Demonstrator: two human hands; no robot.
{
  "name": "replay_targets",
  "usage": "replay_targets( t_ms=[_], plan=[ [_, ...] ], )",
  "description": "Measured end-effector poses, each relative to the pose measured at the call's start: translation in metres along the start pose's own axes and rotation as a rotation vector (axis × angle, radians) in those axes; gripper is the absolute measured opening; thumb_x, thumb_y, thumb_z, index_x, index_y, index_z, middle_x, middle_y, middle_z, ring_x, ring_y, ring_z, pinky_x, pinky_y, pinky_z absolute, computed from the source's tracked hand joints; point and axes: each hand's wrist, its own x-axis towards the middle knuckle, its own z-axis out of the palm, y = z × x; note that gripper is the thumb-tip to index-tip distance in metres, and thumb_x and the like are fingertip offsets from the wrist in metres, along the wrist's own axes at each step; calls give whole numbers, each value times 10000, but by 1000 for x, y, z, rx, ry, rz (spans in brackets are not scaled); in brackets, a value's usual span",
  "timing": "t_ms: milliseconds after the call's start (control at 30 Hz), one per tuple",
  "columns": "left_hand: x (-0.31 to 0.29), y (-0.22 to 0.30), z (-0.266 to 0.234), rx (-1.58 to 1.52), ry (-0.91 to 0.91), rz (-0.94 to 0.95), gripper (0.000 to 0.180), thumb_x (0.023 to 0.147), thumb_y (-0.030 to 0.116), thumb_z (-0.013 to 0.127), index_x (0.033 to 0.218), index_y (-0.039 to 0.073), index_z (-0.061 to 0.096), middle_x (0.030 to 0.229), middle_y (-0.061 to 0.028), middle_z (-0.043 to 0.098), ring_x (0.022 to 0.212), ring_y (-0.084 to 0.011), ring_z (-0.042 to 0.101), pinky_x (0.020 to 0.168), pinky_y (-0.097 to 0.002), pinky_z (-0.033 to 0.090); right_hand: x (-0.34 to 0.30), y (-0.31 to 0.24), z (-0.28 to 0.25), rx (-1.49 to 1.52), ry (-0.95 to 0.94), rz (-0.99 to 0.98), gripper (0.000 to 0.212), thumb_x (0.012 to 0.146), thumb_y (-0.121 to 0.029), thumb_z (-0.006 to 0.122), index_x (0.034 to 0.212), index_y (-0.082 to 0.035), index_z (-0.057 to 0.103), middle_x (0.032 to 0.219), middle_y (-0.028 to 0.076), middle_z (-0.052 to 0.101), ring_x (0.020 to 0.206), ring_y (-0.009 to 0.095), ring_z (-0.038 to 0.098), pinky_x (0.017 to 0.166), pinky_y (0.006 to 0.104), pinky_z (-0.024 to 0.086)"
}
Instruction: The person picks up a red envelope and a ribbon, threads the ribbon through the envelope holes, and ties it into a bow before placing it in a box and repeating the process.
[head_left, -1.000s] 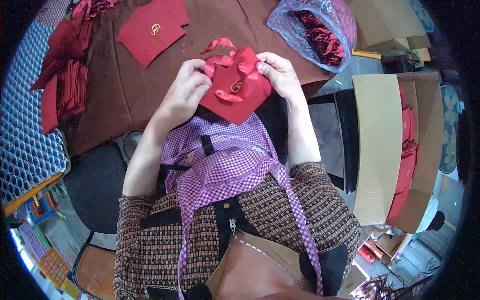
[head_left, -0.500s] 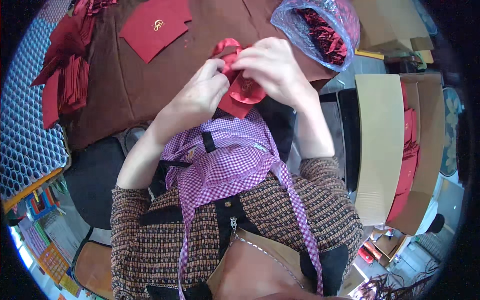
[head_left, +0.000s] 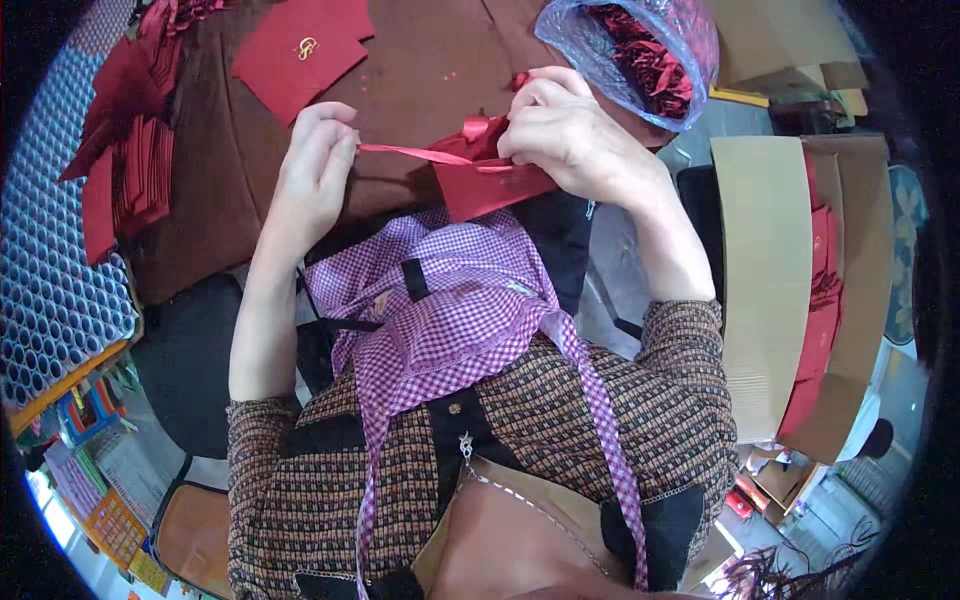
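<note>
My right hand (head_left: 575,130) grips a small red pouch (head_left: 490,185) by its top, just above my purple checked apron. A red ribbon (head_left: 420,153) runs taut from the pouch leftward to my left hand (head_left: 318,160), which pinches its end between the fingers. Both hands hover over the near edge of a brown table (head_left: 420,60). My right hand hides the upper part of the pouch.
A flat red pouch with a gold emblem (head_left: 300,50) lies on the table at the back. Stacks of red pouches (head_left: 125,170) sit at the left. A blue plastic bag of red ribbons (head_left: 640,55) stands back right. A cardboard box with red items (head_left: 800,290) is at right.
The hands were together over the pouch. My left hand has since pulled away to the left, drawing the ribbon out straight, while my right hand stays on the pouch.
</note>
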Motion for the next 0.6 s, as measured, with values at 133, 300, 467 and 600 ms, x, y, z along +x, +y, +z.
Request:
replay_targets(
  t_ms=[133, 300, 467, 600],
  plan=[
    [5, -11, 0, -20, 55, -55, 125, 906, 66, 503, 865, -42, 551, 1076, -156, 532, 957, -237, 546, 833, -304, 436, 0, 5, 3, 20, -16, 14, 103, 722, -46, 655, 812, -92, 635, 753, 3, 558, 907, 185, 553, 1033, 427, 318],
    [14, -24, 8, -201, 197, -248, 151, 907, 86, 509, 838, -34, 570, 1062, -115, 560, 901, -171, 558, 770, -275, 450, 5, 10, 9, 102, -5, 14, 89, 742, -71, 668, 824, -83, 636, 783, 8, 574, 898, 181, 573, 1026, 423, 327],
    [5, -36, 44, -913, 119, -465, 425, 917, 304, 587, 1197, -2, 493, 1124, -69, 562, 992, -142, 554, 830, -277, 465, 3, 39, 16, 149, 148, 90, 104, 754, -83, 670, 857, -84, 657, 888, 20, 631, 957, 228, 576, 978, 400, 358],
    [-6, -6, 62, -1146, -218, -374, 593, 892, 337, 619, 1319, -18, 409, 1245, -94, 537, 1117, -176, 527, 934, -315, 432, 23, 43, 24, 211, 216, 121, 113, 762, -106, 662, 874, -90, 669, 902, 34, 641, 983, 231, 572, 947, 386, 372]
  ],
)
